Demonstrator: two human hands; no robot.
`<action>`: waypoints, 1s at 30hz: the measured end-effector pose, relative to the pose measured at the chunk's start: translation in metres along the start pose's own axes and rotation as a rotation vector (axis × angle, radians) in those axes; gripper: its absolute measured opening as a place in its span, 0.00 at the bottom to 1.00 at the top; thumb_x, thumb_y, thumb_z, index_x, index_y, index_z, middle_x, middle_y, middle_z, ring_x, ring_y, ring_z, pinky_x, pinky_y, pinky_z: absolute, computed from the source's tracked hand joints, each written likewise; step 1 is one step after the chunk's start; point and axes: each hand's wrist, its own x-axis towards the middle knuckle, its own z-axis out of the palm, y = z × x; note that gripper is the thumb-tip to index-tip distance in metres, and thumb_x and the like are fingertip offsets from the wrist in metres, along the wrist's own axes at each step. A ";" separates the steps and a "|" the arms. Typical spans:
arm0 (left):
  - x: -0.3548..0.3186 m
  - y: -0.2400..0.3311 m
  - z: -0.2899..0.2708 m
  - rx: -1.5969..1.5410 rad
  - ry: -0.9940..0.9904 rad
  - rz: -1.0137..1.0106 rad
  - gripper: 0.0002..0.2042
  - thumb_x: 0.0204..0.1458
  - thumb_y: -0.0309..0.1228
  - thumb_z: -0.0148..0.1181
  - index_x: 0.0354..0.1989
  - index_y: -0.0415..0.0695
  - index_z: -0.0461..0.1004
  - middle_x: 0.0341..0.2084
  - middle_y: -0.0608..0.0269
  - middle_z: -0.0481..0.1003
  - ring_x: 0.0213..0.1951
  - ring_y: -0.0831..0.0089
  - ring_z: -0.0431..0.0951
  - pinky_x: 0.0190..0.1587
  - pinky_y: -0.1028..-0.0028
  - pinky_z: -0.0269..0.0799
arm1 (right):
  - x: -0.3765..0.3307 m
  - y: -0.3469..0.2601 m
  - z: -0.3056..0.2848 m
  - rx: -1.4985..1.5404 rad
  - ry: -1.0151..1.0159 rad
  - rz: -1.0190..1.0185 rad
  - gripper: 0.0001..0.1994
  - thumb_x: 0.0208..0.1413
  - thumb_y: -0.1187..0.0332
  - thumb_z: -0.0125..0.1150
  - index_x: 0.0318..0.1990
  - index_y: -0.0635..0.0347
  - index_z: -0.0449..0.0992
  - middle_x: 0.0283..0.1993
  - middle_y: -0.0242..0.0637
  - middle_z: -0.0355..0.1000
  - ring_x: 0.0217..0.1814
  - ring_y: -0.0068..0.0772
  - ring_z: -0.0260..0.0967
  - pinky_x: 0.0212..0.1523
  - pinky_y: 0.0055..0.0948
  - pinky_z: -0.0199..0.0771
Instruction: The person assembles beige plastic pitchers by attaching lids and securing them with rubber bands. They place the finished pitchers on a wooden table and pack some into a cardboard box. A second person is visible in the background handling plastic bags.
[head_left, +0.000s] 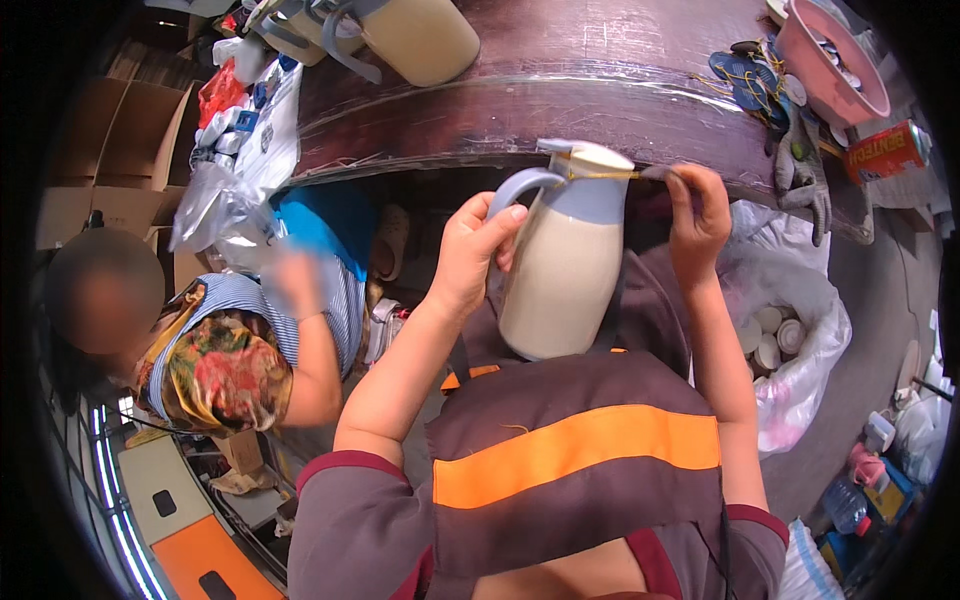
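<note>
Left hand (468, 255) grips cream jug (562, 270) (by its handle); right hand (697, 212) pinches its rim.

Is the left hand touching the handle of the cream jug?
Touching. The head view shows the left hand wrapped around the grey handle of the cream jug, with its fingers curled over the handle and no gap visible.

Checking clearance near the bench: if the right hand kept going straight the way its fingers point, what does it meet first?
The right hand points up-frame, pinching a thin yellow strip at the jug top. Straight on, it would likely meet the dark table edge first; depth is unclear, so it might pass under.
</note>
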 end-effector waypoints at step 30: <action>0.089 0.079 -0.101 0.221 0.438 0.869 0.14 0.58 0.27 0.54 0.51 0.38 0.65 0.36 0.57 0.77 0.36 0.74 0.77 0.43 0.74 0.72 | -0.130 -0.076 -0.002 0.264 -0.504 0.616 0.05 0.55 0.73 0.58 0.38 0.64 0.75 0.36 0.38 0.72 0.35 0.29 0.71 0.37 0.23 0.69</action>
